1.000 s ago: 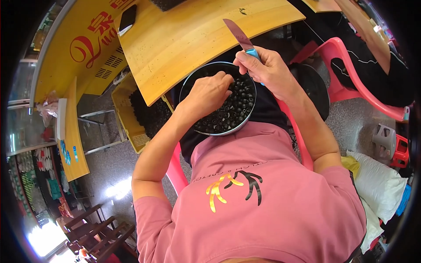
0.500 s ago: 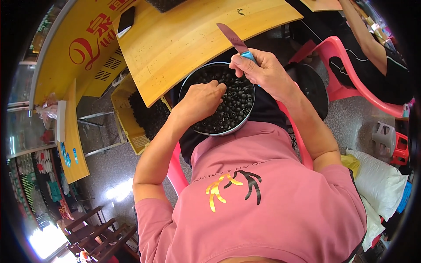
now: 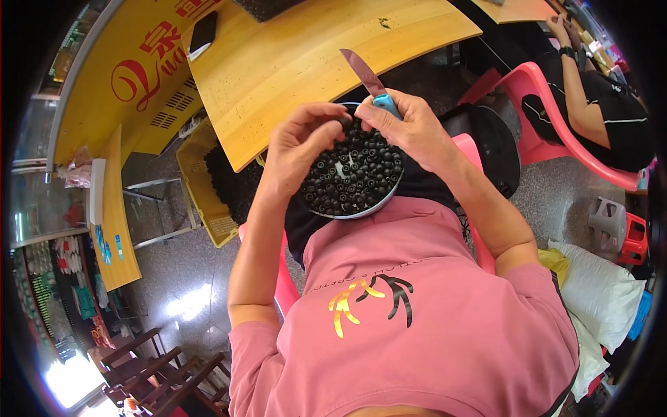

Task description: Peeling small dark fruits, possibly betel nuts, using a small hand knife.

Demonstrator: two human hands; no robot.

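Note:
On my lap rests a round bowl [image 3: 379, 206] with a pale bluish rim. Many small black ring-like pieces [image 3: 361, 174] with hollow middles fill it, and a light patch of the bottom shows between them. Over the bowl's far left side, my left hand [image 3: 295, 146] pinches a small dark round piece [image 3: 345, 123] between thumb and fingers. My right hand [image 3: 417, 132] grips a knife [image 3: 364, 74] by its blue handle, the blade slanting up and left over the table edge. The tip of my right thumb is close to the pinched piece.
A wooden table [image 3: 292, 62] with dark crumbs stands ahead, with a phone [image 3: 202, 31] at its far left. Left of my lap, a yellow crate [image 3: 221, 224] holds a dark heap. Another person sits to the right on a pink chair [image 3: 556, 97]. White sacks [image 3: 597, 292] lie lower right.
My left hand has risen out of the bowl with a small dark piece in its fingers. My right hand and the knife have come slightly lower and left, toward it.

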